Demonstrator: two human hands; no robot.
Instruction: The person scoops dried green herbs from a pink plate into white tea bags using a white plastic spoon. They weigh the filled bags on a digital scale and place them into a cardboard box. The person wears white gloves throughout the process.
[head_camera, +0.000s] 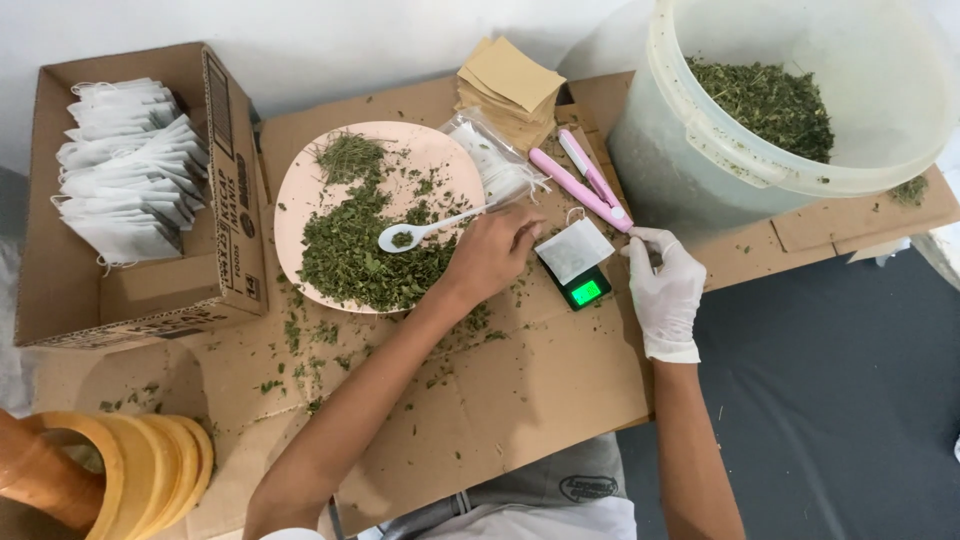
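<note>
Left hand, bare: grip closed on the handle of a white spoon. Spoon bowl points left, sits over the pink plate with a small pinch of dried green leaf in it. Plate carries a loose heap of dried leaf, thickest at centre and near edge.

Right hand, white glove: fingers half curled and holding nothing, fingertips touching or just beside the right edge of the small white filter bag. Contact hard to tell. Bag lies flat on a small pocket scale, green display lit at the near side. Scale sits between the two hands, on flattened cardboard sheet scattered with leaf crumbs.

Around it:
- pink sealer tool, just beyond the scale, lying diagonal
- clear plastic pouch of white bags, between plate and sealer
- stack of brown paper envelopes, far centre
- translucent white bucket, far right, partly filled with the same dried leaf
- open cardboard box, far left, packed with white filter bags
- yellow rings, near left corner
</note>
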